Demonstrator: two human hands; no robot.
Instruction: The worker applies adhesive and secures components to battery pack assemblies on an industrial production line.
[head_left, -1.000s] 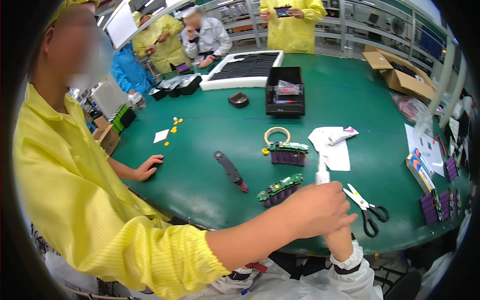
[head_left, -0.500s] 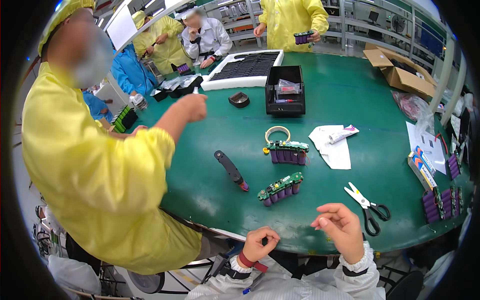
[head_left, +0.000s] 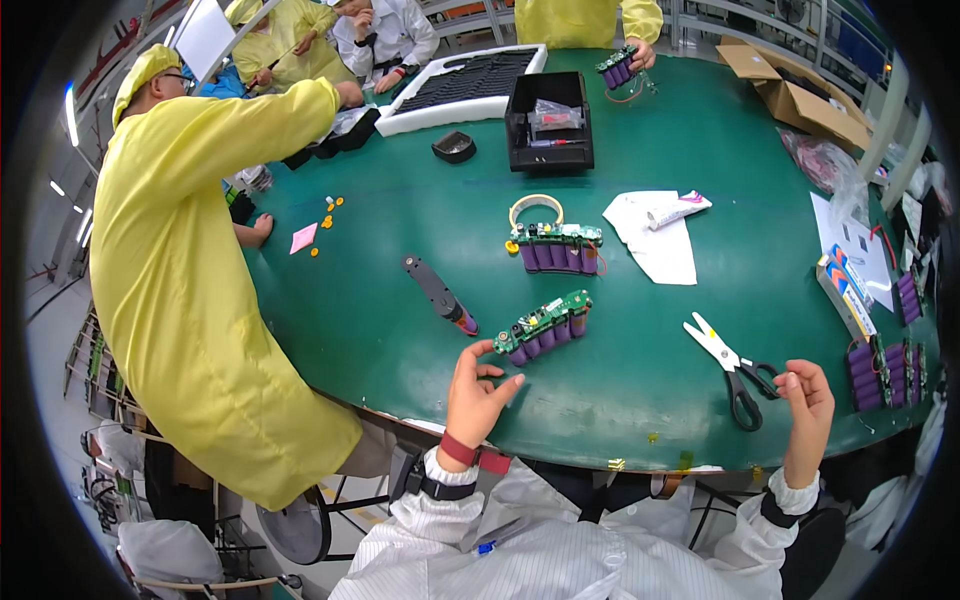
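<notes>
My left hand (head_left: 472, 402) is open, thumb and fingers apart, at the near left end of a battery pack (head_left: 545, 335) with purple cells and a green circuit board. Its index fingertip meets or nearly meets the board's end. Over on the right, my right hand (head_left: 808, 412) has loosely curled fingers beside the black handle of white-bladed scissors (head_left: 735, 372). Whether its fingertips touch the handle I cannot tell. A second purple battery pack (head_left: 557, 255) stands farther back, in front of a tape roll (head_left: 537, 208). Left of the packs lies a dark grey elongated tool-like piece (head_left: 438, 292).
A white cloth (head_left: 655, 240) bears a tube (head_left: 680, 210). Behind are a black bin (head_left: 550, 125) and a white foam tray (head_left: 400, 122). More packs (head_left: 880, 375) and small boxes (head_left: 845, 290) line the right edge. A co-worker in yellow (head_left: 200, 250) stands at left; another holds a pack (head_left: 617, 68).
My left hand has moved forward to the nearer pack and spread its fingers. My right hand has moved right to the scissors. The view has tilted down, and the yellow-clad co-worker at left has leaned away.
</notes>
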